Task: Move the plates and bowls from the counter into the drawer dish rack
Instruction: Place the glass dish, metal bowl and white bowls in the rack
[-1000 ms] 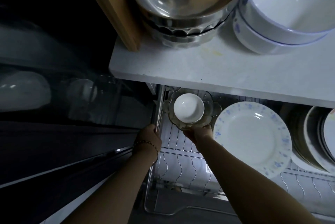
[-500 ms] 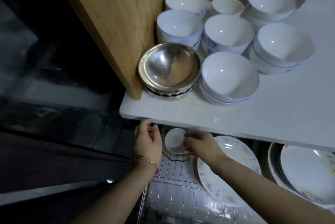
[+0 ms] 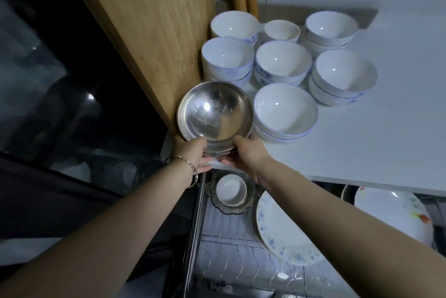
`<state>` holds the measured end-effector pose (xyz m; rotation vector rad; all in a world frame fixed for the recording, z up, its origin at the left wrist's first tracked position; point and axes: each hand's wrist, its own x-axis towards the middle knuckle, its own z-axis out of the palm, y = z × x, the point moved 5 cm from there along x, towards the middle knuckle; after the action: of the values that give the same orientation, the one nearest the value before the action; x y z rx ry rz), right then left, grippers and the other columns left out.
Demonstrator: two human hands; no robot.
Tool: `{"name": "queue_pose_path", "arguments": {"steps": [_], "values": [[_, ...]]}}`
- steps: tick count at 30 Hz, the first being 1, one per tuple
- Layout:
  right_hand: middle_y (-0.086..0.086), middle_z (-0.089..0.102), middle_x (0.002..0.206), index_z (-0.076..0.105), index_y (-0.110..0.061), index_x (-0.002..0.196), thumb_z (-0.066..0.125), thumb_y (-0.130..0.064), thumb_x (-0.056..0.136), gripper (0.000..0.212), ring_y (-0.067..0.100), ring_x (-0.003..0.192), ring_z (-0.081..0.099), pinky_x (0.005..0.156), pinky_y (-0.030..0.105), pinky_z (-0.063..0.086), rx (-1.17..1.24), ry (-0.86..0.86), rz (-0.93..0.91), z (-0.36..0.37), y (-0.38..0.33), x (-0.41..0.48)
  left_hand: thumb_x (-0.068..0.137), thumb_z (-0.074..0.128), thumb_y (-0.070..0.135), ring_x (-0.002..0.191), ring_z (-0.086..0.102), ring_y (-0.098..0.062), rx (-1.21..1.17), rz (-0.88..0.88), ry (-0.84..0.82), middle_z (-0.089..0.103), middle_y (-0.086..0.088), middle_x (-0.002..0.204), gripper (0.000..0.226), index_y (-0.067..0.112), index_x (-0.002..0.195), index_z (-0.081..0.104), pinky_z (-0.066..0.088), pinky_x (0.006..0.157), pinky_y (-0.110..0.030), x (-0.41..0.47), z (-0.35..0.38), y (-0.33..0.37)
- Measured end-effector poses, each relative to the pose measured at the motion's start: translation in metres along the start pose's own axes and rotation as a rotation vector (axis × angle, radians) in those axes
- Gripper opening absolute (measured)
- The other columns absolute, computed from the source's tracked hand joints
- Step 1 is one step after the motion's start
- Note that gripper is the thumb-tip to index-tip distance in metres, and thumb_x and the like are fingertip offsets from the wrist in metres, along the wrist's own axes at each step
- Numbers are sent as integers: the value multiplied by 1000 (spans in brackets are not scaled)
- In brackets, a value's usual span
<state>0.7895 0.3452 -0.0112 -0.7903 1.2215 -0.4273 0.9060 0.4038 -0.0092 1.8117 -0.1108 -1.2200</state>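
Both hands grip a stack of steel bowls at the near left corner of the white counter, centre of the frame. Left hand closed on the stack's lower left side, fingers underneath at the counter edge; a bracelet sits on that wrist. Right hand closed on the stack's lower right side, thumb at the rim. Stack is tilted toward the camera, its near side over the counter edge; whether its base touches the counter cannot be told. Its left rim is just beside a tall wooden panel running up the upper left. Just beside the stack on the right: a stack of white bowls with blue rim lines. Behind it, in the upper centre, further stacks of white bowls cluster close together on the counter. Below the counter edge, lower centre: the open drawer dish rack, wire slots visible. In its far left corner a small white bowl sits inside a scalloped glass dish. To the right, a white plate with blue flecks stands tilted in the rack; further right, a white plate with coloured print is partly under the counter.
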Motion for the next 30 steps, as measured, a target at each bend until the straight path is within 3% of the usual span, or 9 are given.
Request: {"name": "queue_pose_path", "arguments": {"steps": [4, 9, 12, 14, 16, 21, 25, 28, 30], "values": [[11, 66, 77, 45, -10, 118, 40, -6, 91, 28, 18, 56, 66, 60, 27, 60, -177, -93, 2, -40, 13, -47, 88, 47, 13, 101, 63, -31, 93, 125, 20, 54, -9, 129, 49, 31, 133, 39, 58, 53, -33, -36, -14, -6], [2, 69, 64, 49, -17, 117, 40, 1, 88, 35, 15, 56, 67, 73, 33, 61, -336, -123, 119, -125, 36, -102, 87, 40, -7, 85, 63, -32, 276, 73, -224, 57, -9, 119, 49, 34, 114, 44, 58, 44, -30, -98, 19, -48], [4, 69, 71, 49, -18, 120, 44, 1, 86, 39, 20, 64, 67, 78, 38, 61, -396, -84, 234, -179, 69, -123, 88, 42, -7, 86, 64, -29, 430, 75, -314, 59, 2, 94, 60, 38, 127, 40, 61, 68, -45, -117, 53, -95], [8, 68, 87, 50, -17, 122, 50, -4, 87, 37, 20, 71, 66, 72, 35, 60, -406, -24, 276, -212, 92, -133, 89, 43, -3, 85, 63, -21, 522, 63, -368, 57, 12, 87, 60, 40, 130, 37, 58, 81, -44, -121, 78, -127], [10, 68, 93, 48, -25, 124, 57, -11, 87, 40, 16, 68, 65, 58, 24, 53, -395, 50, 275, -242, 112, -139, 88, 41, -4, 89, 65, -27, 548, -4, -423, 58, 13, 86, 57, 43, 121, 42, 58, 79, -43, -123, 104, -159], [8, 61, 62, 52, -17, 124, 58, -7, 89, 37, 9, 38, 58, 41, 18, 46, -354, 165, 317, -318, 179, -137, 84, 40, -1, 92, 65, -35, 576, -179, -492, 57, 2, 107, 54, 37, 123, 43, 58, 74, -50, -121, 170, -237], [15, 66, 92, 52, -17, 128, 58, -10, 89, 40, 31, 72, 67, 57, 34, 57, -492, 160, 371, -358, 217, -118, 92, 44, 8, 103, 62, -38, 593, -403, -473, 51, -8, 133, 50, 31, 136, 37, 57, 79, -51, -113, 200, -288], [13, 65, 109, 48, -21, 134, 53, -7, 88, 48, 27, 87, 64, 71, 36, 58, -606, 105, 373, -356, 232, -98, 89, 55, 27, 107, 60, -37, 668, -406, -391, 54, -11, 128, 44, 25, 132, 41, 55, 86, -50, -101, 198, -307], [7, 63, 102, 47, -24, 135, 52, -8, 88, 50, 21, 87, 62, 73, 32, 57, -648, 57, 356, -342, 239, -86, 88, 57, 33, 106, 59, -30, 799, -322, -306, 58, -13, 123, 45, 17, 129, 45, 50, 89, -35, -92, 184, -305]]}}
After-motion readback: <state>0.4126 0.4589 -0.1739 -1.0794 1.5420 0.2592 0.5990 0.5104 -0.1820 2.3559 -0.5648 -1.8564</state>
